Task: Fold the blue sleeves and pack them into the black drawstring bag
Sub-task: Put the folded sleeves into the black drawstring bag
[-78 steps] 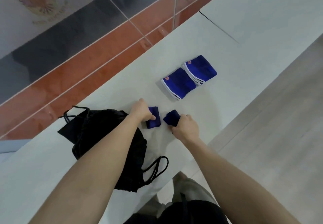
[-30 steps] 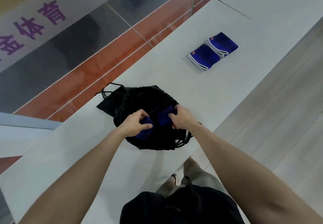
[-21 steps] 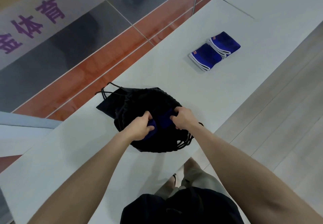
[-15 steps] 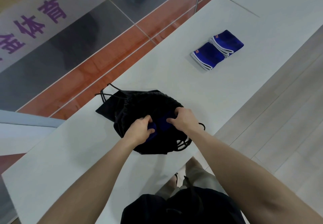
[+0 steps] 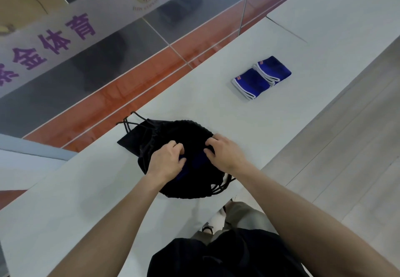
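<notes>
The black drawstring bag (image 5: 173, 135) lies on the white table (image 5: 86, 190) in front of me. My left hand (image 5: 166, 161) and my right hand (image 5: 225, 153) rest over its mouth, fingers curled. Each hand holds a small folded blue sleeve (image 5: 194, 160), pushed into the opening and mostly hidden. Two larger folded blue sleeves (image 5: 253, 82) with white edges lie side by side further along the table to the right, apart from the bag.
The bag's cords (image 5: 129, 121) trail off its far-left corner and loop at its near-right side. The table's near edge (image 5: 249, 181) runs just behind my right wrist. A glass wall with purple lettering (image 5: 54, 41) stands along the far edge.
Both hands carried the small blue sleeves from the table onto the bag and have pressed them down into its opening. Less blue shows now than half a second ago.
</notes>
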Demonstrator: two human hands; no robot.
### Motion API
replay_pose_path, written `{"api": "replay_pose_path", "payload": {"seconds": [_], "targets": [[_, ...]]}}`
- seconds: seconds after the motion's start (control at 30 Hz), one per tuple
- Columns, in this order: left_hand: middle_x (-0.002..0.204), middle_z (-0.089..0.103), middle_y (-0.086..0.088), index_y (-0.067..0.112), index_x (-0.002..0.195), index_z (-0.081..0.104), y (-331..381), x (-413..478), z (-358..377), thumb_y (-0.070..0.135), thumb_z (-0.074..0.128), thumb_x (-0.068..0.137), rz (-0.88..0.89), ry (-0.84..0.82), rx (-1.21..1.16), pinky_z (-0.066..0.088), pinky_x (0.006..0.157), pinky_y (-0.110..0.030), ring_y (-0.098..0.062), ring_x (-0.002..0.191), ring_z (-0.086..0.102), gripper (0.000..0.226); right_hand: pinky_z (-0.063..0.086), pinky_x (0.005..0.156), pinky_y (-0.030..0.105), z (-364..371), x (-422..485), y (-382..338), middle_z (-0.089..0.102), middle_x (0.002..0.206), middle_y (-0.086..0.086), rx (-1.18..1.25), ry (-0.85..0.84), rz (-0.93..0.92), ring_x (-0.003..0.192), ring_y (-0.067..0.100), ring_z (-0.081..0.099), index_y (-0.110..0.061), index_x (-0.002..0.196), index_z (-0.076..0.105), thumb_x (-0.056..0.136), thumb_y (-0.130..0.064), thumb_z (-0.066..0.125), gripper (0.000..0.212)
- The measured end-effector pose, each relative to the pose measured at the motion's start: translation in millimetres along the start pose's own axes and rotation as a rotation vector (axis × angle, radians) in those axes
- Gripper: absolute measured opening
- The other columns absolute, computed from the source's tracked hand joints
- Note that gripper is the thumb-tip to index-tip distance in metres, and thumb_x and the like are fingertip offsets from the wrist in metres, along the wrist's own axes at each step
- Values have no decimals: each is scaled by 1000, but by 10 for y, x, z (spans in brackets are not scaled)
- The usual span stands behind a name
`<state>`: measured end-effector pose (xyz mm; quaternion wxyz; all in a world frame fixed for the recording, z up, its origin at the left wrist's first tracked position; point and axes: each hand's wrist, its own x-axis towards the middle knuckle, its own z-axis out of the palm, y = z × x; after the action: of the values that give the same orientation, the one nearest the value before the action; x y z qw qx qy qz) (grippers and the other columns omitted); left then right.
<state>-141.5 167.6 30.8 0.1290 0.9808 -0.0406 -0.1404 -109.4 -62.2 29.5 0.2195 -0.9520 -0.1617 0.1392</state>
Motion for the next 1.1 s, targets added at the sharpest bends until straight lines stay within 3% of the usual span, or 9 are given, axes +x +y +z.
{"api": "replay_pose_path", "payload": {"seconds": [0.1,0.23,0.43,0.53,0.63,0.8,0.9,1.0,1.1], "targets": [[101,63,12,29,107,66,207,244,-243,38,70,99,29,51,-32,59,80,-40,-17,93,69,13,58,86,43,-355,-6,219,71,119,3,-44,-1,43,103,32,72,-16,120,76,107,-30,56,27],[112,74,4,25,111,70,603,722,-489,35,66,100,54,19,-36,58,90,-42,-25,104,72,14,56,92,42,-772,110,748,71,125,6,-126,-76,160,113,34,70,-16,124,75,105,-31,55,30],[120,72,2,25,120,69,1199,1622,-386,39,62,103,-4,-49,10,58,94,-41,-26,109,71,23,54,86,38,-1243,591,1774,71,122,6,-164,-97,282,109,31,69,-14,120,74,106,-29,55,28],[128,70,-3,24,131,65,1555,2143,-276,43,62,104,-68,-68,-4,58,96,-43,-29,114,71,33,47,76,35,-1414,908,2279,70,112,9,-90,3,376,96,30,67,-9,110,74,106,-29,55,28],[137,62,-8,20,143,58,1854,2701,-217,42,60,106,-131,-43,-31,56,98,-47,-32,126,63,43,47,79,38,-1597,1269,2709,69,114,12,55,177,521,91,30,61,-7,113,70,105,-32,57,30],[159,50,-12,14,166,35,2108,3455,-59,47,59,109,-131,-71,6,46,115,-50,-34,144,50,70,52,99,46,-1711,1830,3147,59,139,11,121,182,614,131,34,55,-8,142,56,95,-50,73,64],[162,48,-10,15,169,30,2100,3608,166,53,67,104,-112,-167,37,43,119,-48,-32,146,49,84,51,103,45,-1662,2069,3265,60,135,8,42,62,617,132,32,53,-11,143,52,81,-58,84,85],[150,54,-7,15,157,45,2043,3567,353,57,81,92,-188,-161,12,45,114,-44,-29,136,52,86,56,93,44,-1654,2212,3322,67,119,5,43,-55,688,120,30,61,-13,123,62,69,-60,89,77],[140,58,-3,18,148,52,1923,3455,397,67,88,78,-260,-200,-67,47,113,-43,-26,131,55,93,52,65,34,-1714,2203,3354,70,100,2,288,-100,710,88,20,67,-14,102,65,71,-42,91,50]]}}
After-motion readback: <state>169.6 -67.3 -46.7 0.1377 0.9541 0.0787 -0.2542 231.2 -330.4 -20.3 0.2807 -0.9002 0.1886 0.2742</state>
